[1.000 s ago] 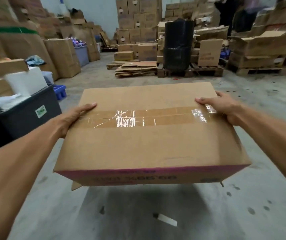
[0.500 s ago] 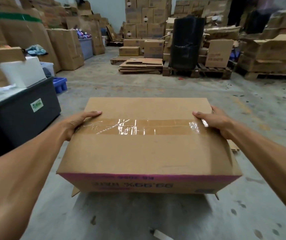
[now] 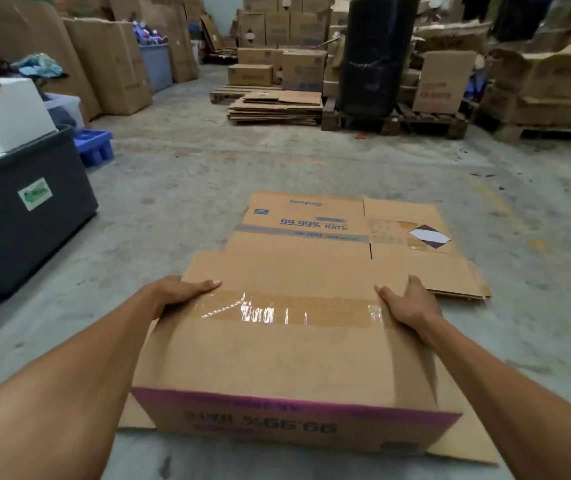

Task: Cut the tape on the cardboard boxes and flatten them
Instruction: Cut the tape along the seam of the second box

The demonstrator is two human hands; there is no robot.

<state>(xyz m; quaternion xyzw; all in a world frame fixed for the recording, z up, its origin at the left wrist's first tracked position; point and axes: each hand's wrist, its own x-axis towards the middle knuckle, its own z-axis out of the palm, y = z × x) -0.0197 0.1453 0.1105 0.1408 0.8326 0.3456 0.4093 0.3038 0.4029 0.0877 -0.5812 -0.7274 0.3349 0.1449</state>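
Note:
I hold a brown cardboard box (image 3: pixel 277 355) low over the floor, its taped face up and a pink band with upside-down print on the near side. Shiny clear tape (image 3: pixel 287 311) runs across the top seam. My left hand (image 3: pixel 180 292) grips the box's left edge at the tape's end. My right hand (image 3: pixel 408 303) grips the right edge at the tape's other end. Loose flaps stick out beneath the box near the floor. Just beyond it, a flattened box (image 3: pixel 353 237) with blue print lies flat on the concrete.
A dark bin (image 3: pixel 24 216) with white foam on top stands at the left, a blue crate (image 3: pixel 95 145) behind it. Farther back are a stack of flattened cardboard (image 3: pixel 277 110), pallets, a black wrapped roll (image 3: pixel 374 57) and walls of boxes.
The box has come down from chest height to near the floor. The view has tilted down, and the flattened box on the floor has come into sight.

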